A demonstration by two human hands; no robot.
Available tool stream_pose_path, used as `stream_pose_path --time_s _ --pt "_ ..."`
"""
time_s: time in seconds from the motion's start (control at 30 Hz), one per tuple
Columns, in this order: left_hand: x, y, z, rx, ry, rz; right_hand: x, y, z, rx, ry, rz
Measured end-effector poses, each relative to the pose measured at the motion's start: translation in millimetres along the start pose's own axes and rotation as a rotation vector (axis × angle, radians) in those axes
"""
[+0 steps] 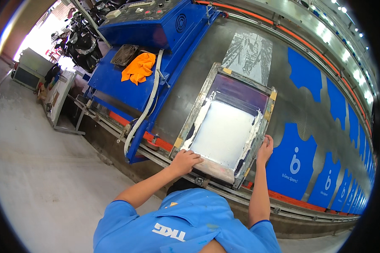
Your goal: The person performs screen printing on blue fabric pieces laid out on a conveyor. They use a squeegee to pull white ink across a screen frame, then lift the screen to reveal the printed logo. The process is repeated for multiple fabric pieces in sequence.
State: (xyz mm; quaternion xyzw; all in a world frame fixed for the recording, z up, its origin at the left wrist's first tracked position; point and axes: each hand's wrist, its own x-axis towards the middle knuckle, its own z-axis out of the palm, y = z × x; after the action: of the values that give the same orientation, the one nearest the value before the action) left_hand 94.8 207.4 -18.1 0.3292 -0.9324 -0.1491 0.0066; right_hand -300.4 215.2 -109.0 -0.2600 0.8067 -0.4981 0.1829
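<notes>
A screen-printing frame (270, 108) lies on the long grey printing table, holding white ink (223, 126) with smears along both sides. At its near end is a wide squeegee (216, 168). My left hand (185, 161) has its fingers curled over the squeegee's left end. My right hand (264, 149) grips the frame's right rail, thumb and fingers around the edge. Just beyond the frame lies a grey patterned sheet (249, 55). Blue garment pieces (292, 160) with white prints lie in rows to the right.
A blue machine (139, 25) with a control panel stands at back left, an orange cloth (137, 67) and hose (143, 114) on it. Rails (291, 206) edge the printing table. A metal stand (63, 101) and parked scooters (82, 48) are farther left, beside the concrete floor (38, 168).
</notes>
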Motion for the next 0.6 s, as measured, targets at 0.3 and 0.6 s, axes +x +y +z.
stream_pose_path --time_s 0.3,0.6 --pt "120 -61 -33 -0.075 0.157 -0.028 7 -34 7 -0.227 -0.215 0.047" --pt "294 -122 -86 -0.032 -0.141 -0.110 51 -156 11 -0.650 -0.170 -0.760"
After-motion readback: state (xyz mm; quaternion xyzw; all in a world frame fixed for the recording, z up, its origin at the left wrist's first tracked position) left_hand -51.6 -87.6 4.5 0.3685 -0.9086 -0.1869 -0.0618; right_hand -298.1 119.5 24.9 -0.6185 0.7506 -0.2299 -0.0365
